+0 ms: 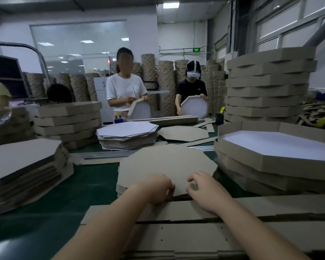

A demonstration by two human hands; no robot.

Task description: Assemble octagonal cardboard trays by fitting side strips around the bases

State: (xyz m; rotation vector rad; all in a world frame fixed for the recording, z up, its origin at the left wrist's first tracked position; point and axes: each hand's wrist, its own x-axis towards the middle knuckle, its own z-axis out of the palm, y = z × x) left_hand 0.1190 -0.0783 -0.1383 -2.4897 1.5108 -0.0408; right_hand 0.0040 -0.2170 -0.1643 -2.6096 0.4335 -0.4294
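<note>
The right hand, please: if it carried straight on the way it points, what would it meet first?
The right hand touches the octagonal base and would slide over it; beyond, probably the white-faced stack, depth unclear.

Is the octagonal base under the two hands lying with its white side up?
No, the octagonal base that the left hand and right hand hold shows plain brown cardboard on top.

green tbl (94,177) | L base stack (26,160), ctr base stack (167,162), rear base stack (128,130) | R tray stack (261,162) | side strips (195,233) near edge
</note>
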